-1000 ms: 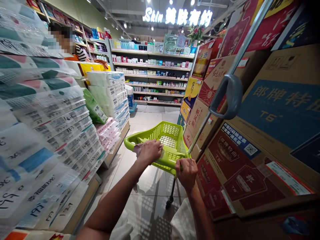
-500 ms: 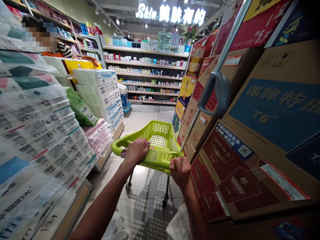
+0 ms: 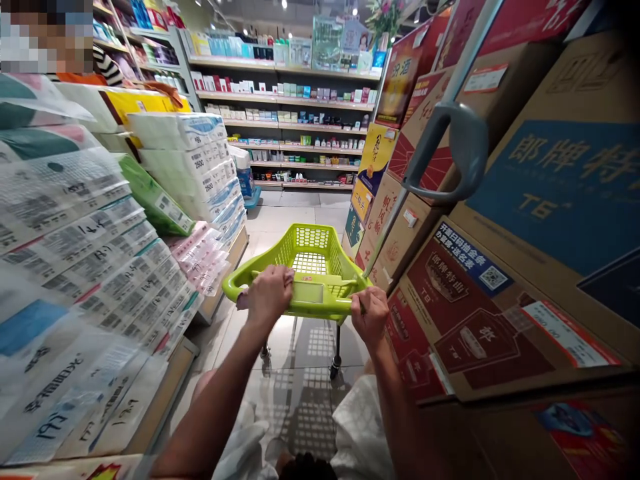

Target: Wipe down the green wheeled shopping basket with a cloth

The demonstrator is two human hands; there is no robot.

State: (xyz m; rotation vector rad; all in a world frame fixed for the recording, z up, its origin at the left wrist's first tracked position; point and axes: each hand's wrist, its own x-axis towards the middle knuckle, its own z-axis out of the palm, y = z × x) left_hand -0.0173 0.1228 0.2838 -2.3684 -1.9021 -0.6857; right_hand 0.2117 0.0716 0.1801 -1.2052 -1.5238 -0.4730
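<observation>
Green shopping cart [image 3: 332, 292] is mid-aisle on the tile floor [image 3: 295, 215], both hands on it. Left hand [image 3: 269, 293]: fingers curled over the cart handle [image 3: 320, 309], left of the clear label panel [image 3: 308, 292]. Right hand [image 3: 371, 312]: fingers wrapped round the handle's right end. Mauve scrap [image 3: 243, 300] pokes out by the left hand, at the cart's near left corner; can't tell if those fingers also pinch it. Status, my read: grip is done, cart looks roughly lined up with the aisle. It's well short of the shelf [image 3: 277, 100] ahead, so the floor between cart and shelf looks like what's left. In the way: cardboard boxes [image 3: 480, 340] stacked close along the cart's right, the tight side. Metal pole [image 3: 391, 228] with a grey grip [image 3: 469, 150] slants up from about the cart's right corner, in front of the boxes; can't tell if it's fixed to the cart. Left of the cart: piled paper packs [image 3: 113, 250]. Ahead-left: pink packs [image 3: 200, 257] low down, tilted green pack [image 3: 155, 197] above them, white packs [image 3: 183, 157] behind. Far left of the cart, past the piles: another person's striped sleeve [image 3: 106, 65].
</observation>
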